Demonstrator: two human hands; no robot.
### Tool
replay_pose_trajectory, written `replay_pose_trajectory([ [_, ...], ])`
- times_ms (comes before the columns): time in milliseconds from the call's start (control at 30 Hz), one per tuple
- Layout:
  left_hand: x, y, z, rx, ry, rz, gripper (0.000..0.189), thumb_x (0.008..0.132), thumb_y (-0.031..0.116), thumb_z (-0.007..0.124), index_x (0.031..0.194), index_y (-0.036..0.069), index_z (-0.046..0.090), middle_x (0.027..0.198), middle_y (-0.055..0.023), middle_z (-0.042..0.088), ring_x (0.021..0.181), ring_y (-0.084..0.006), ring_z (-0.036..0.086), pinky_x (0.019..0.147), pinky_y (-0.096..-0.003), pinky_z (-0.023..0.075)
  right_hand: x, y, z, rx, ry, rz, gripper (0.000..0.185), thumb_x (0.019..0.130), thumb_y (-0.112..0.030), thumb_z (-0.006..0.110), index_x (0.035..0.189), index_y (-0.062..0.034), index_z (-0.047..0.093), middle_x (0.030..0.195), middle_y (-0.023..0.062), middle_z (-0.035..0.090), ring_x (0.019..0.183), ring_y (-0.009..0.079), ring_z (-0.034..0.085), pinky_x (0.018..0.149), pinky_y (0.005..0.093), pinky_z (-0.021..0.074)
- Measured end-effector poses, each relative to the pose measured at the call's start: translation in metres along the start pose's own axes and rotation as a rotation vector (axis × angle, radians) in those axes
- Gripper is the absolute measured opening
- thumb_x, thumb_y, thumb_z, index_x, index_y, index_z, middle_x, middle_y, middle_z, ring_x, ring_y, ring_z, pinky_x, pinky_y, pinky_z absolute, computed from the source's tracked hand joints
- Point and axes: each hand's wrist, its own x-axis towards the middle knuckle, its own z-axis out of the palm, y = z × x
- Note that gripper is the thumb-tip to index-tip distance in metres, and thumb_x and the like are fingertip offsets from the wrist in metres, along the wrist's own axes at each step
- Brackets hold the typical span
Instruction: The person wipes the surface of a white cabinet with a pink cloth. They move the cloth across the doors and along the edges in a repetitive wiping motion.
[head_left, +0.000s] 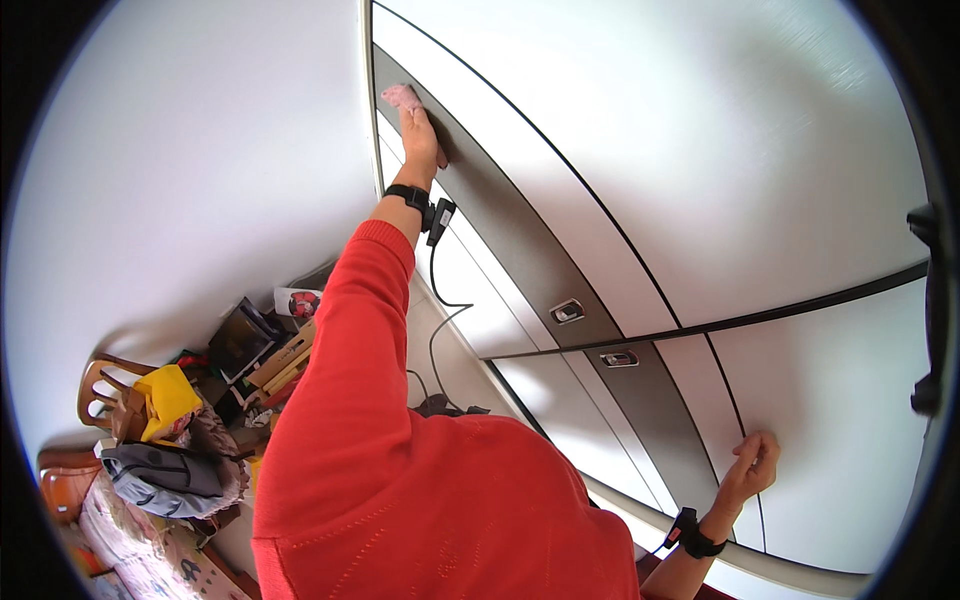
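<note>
My left hand (420, 139) is stretched far out to the upper left, with a pink cloth (402, 96) under its fingertips against the grey strip (510, 217) of a white sliding door (720, 150). Lower right, my right hand (754, 463) is beside the second white door panel (832, 420), its fingers loosely bent and nothing visible in it; whether it touches the panel I cannot tell. Two recessed metal door pulls, an upper one (568, 311) and a lower one (619, 359), are set in the grey strips, on either side of the dark seam.
A plain wall (210, 165) meets the doors at the left. Along its foot are a wooden chair (97, 382) with a yellow bag (166, 401), a grey backpack (169, 476), boxes and a patterned cloth (142, 544). A black cable (432, 337) hangs from my left wrist strap.
</note>
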Motion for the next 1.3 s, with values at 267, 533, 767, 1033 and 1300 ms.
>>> replay_pose_trajectory([
  [267, -0.073, -0.054, 0.002, -0.085, 0.119, -0.469, 0.059, 0.104, 0.034, 0.032, 0.157, 0.013, 0.019, 0.144, -0.0248, 0.046, 0.085, -0.0412, 0.065, 0.063, -0.0524, 0.0552, -0.002, 0.0, 0.004, 0.118, 0.041, 0.04, 0.005, 0.096, 0.002, 0.057, 0.095, 0.0005, 0.061, 0.078, 0.0069, 0.06, 0.055, 0.0124, 0.055, 0.051, 0.025, 0.0451],
  [533, -0.094, -0.026, 0.022, -0.281, 0.134, -0.871, 0.079, 0.09, 0.059, 0.035, 0.148, 0.005, 0.035, 0.158, -0.0096, 0.034, 0.136, -0.0301, 0.035, 0.106, -0.0609, 0.0306, 0.008, -0.008, 0.002, 0.029, -0.088, -0.094, 0.009, 0.091, 0.003, 0.062, 0.099, -0.001, 0.062, 0.082, 0.0117, 0.063, 0.064, 0.0236, 0.061, 0.057, 0.0329, 0.0479],
  [767, -0.164, 0.092, 0.045, -0.371, -0.111, -0.49, 0.07, 0.099, 0.053, 0.046, 0.149, 0.005, 0.034, 0.158, -0.0175, 0.032, 0.142, -0.0349, 0.034, 0.112, -0.0591, 0.0304, 0.022, -0.03, 0.023, 0.239, -0.077, -0.21, 0.03, 0.09, 0.005, 0.058, 0.12, 0.0003, 0.061, 0.103, 0.0167, 0.067, 0.086, 0.0295, 0.066, 0.077, 0.037, 0.053],
  [1033, -0.214, 0.107, 0.05, -0.084, -0.311, -0.098, 0.063, 0.106, 0.033, 0.035, 0.159, 0.002, 0.018, 0.161, -0.0188, 0.028, 0.146, -0.0315, 0.031, 0.118, -0.0396, 0.0266, 0.088, -0.099, 0.053, 0.209, 0.146, -0.519, 0.057, 0.091, 0.004, 0.053, 0.144, 0.0124, 0.036, 0.153, 0.0289, 0.036, 0.143, 0.0451, 0.034, 0.115, 0.0479, 0.0335],
  [1300, -0.196, 0.064, 0.063, 0.218, -0.147, 0.426, 0.06, 0.107, 0.027, 0.035, 0.157, -0.002, 0.02, 0.163, -0.0237, 0.02, 0.151, -0.0392, 0.02, 0.123, -0.0389, 0.0177, 0.171, -0.149, 0.094, 0.108, 0.43, -0.461, 0.066, 0.091, 0.002, 0.056, 0.15, 0.0081, 0.028, 0.156, 0.0303, 0.028, 0.144, 0.0469, 0.03, 0.118, 0.0507, 0.0268],
])
